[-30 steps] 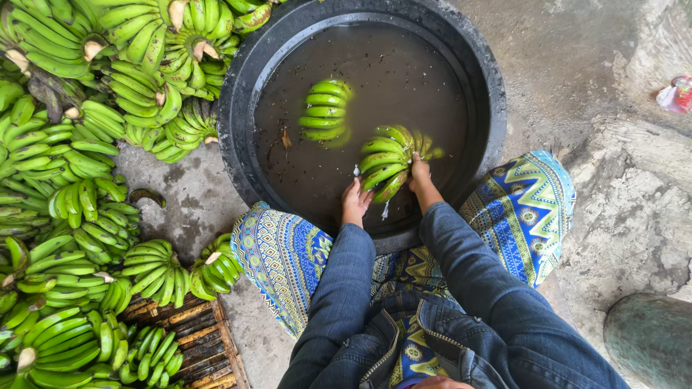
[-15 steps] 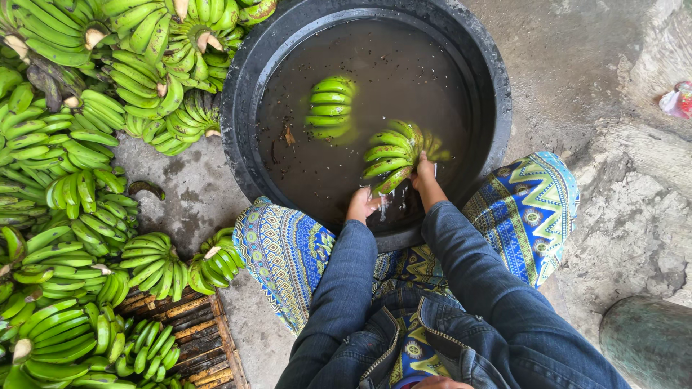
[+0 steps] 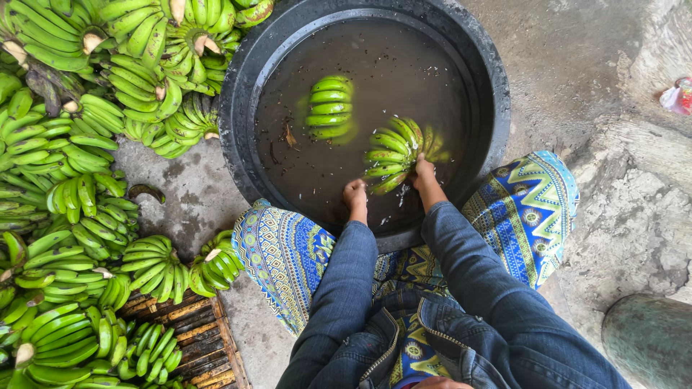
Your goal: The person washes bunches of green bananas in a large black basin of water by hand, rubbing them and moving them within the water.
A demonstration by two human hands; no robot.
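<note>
- Step: we judge this to be washing; a green bunch (image 3: pixel 395 153) sits half-sunk at the near side of the black tub (image 3: pixel 241 137), a second bunch (image 3: pixel 330 106) floating apart, further out
- Right hand (image 3: pixel 424 175): closed on the bunch at its stalk end, fingers partly under water
- Left hand (image 3: pixel 355 196): dipped in the water just beside the bunch, loosely curled; we cannot tell whether it grips anything
- Next move, as we judge it: a firm hold on a wet, slippery bunch
- Dry pile (image 3: pixel 79 216): left of the tub

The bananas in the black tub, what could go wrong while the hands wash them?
The right hand grips the banana bunch in murky water, so it might slip loose. The tub sits against the patterned skirt, so splashes could wet it. Floating bits may stick to the peel.
</note>
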